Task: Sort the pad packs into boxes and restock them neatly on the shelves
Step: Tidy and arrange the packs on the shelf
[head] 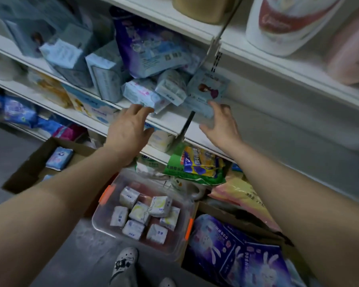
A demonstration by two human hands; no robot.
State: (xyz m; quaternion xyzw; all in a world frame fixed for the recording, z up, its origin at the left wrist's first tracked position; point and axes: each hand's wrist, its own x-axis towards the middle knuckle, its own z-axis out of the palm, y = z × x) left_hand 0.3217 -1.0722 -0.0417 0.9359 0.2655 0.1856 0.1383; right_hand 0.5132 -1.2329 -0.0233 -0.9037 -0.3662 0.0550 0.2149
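Non-task clutter: green snack bag (192, 168) with blue-yellow packets under the shelf edge, white mug (192, 188) just below it, pink-yellow bag (243, 198) to its right. Top shelf: big white-red pack (288, 23), beige roll (203, 7). Grey floor (8, 152), patterned shoe (124, 261).

pad packs (142, 94) on shelf (170, 121), bin (104, 226) below

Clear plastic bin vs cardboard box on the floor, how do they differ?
The clear plastic bin has see-through walls and orange latches; the cardboard box is opaque brown. The bin holds many small white pad packs; the box shows one blue pad pack. Both sit open-topped below the shelves.
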